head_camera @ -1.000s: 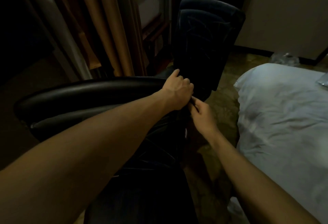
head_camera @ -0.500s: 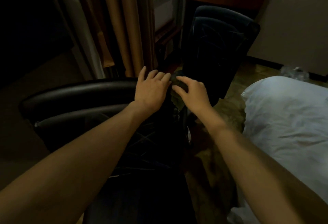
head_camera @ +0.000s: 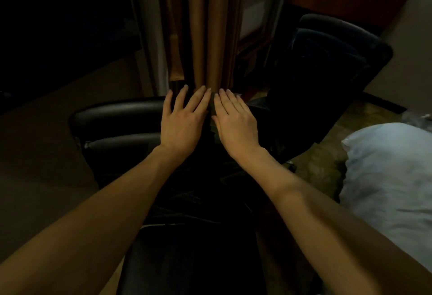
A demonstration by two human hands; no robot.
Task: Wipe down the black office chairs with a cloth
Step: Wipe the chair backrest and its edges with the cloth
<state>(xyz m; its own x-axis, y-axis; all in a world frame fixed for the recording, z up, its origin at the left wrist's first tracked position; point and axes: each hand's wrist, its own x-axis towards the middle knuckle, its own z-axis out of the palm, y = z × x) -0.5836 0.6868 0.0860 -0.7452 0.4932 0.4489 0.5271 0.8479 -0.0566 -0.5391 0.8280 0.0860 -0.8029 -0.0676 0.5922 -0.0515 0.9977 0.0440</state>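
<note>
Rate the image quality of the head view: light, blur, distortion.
Head view: dim and underexposed; the near black chair and far chair merge into shadow, and the dark cloth between the left hand and right hand is barely discernible. Mild softness throughout. Wide-angle stretching enlarges the forearms at the edges. The pale bedding is brightest.

cloth (head_camera: 212,117): mostly hidden under both hands | near chair (head_camera: 112,112): seat lost in dark
</note>
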